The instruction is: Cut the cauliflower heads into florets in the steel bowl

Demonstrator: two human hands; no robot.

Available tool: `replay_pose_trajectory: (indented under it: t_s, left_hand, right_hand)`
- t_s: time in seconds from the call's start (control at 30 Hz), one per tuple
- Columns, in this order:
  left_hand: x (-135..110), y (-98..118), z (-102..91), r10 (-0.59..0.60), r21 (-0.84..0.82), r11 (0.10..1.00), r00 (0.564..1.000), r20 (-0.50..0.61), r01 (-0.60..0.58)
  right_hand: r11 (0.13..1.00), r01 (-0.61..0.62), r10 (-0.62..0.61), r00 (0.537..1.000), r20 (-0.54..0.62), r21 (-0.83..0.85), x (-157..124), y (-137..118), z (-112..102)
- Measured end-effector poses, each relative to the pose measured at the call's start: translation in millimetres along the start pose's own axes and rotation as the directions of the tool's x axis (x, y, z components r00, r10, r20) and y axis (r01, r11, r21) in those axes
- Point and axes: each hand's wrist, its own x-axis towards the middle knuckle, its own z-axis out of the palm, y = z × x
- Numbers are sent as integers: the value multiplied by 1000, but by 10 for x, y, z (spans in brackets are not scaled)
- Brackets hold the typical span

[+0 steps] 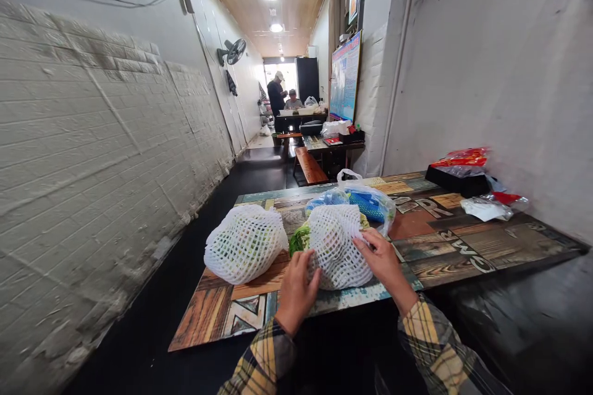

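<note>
A leafy green vegetable in a white foam net sleeve (334, 244) lies on the patterned table (458, 241) right in front of me, green leaves showing at its left end. My left hand (296, 290) grips the near side of the net with curled fingers. My right hand (380, 256) pinches the net on its right side. A second netted vegetable (244, 242) rests to the left, untouched. Both of my sleeves are yellow plaid.
A clear plastic bag with blue contents (365, 200) sits just behind the held net. A black tray with red packets (458, 173) and plastic wrappers (486, 207) lie at the right by the wall. Down the corridor stand benches, tables and two people (282, 97).
</note>
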Motion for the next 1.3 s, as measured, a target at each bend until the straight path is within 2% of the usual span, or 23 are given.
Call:
replay_pose_trajectory:
  t_s: [0.07, 0.13, 0.23, 0.3, 0.37, 0.47, 0.57, 0.63, 0.77, 0.9, 1.0, 1.07, 1.17, 1.3]
  left_hand:
    - [251, 78, -174, 36, 7, 999, 999, -35, -36]
    - [530, 199, -311, 124, 22, 992, 992, -29, -123]
    - [925, 434, -387, 323, 66, 942, 941, 104, -330]
    - [1124, 589, -350, 446, 65, 879, 863, 237, -472]
    - [1259, 719, -277, 544, 42, 800, 753, 369, -599]
    - [1379, 864, -190, 588, 36, 700, 604, 538, -714]
    - [1480, 975, -192, 552, 81, 628, 516, 655, -774]
    - [1554, 1036, -227, 527, 119, 584, 486, 697, -803]
    - [1660, 1117, -284, 409, 220, 567, 503, 761, -794]
    - [1685, 1125, -305, 319, 211, 640, 506, 802, -739]
    - [1683, 1094, -304, 289, 194, 691, 512, 809, -696]
    - [1673, 1064, -278, 295, 217, 693, 545, 785, -687]
    - [1643, 1013, -186, 312, 281, 674, 608, 730, -684]
    - [1597, 957, 14, 244, 401, 657, 683, 688, -639]
  right_hand:
    - [997, -23, 23, 1000, -2, 80, 18, -27, 58]
    - [969, -132, 124, 991, 54, 208, 13, -43, 118]
    - [906, -231, 203, 972, 115, 355, -6, -52, 181]
    - [892, -231, 202, 973, 113, 388, -9, -52, 192]
    - [904, -207, 181, 978, 103, 373, -2, -53, 178]
    - [933, -152, 135, 988, 76, 326, 21, -66, 126]
    - [959, -106, 92, 994, 66, 262, 51, -74, 62]
    - [976, -74, 57, 995, 87, 203, 78, -66, 29]
    - [997, -48, 40, 992, 119, 60, 151, -31, 13]
    - [999, -36, 39, 989, 143, -26, 233, -20, 23]
    - [995, 26, -7, 981, 194, -97, 279, -11, 28]
    - [987, 71, -43, 981, 189, -144, 294, 7, 42]
    - [972, 114, -95, 990, 100, -207, 278, 43, 86]
    - [954, 129, -134, 991, 0, -269, 208, 70, 136]
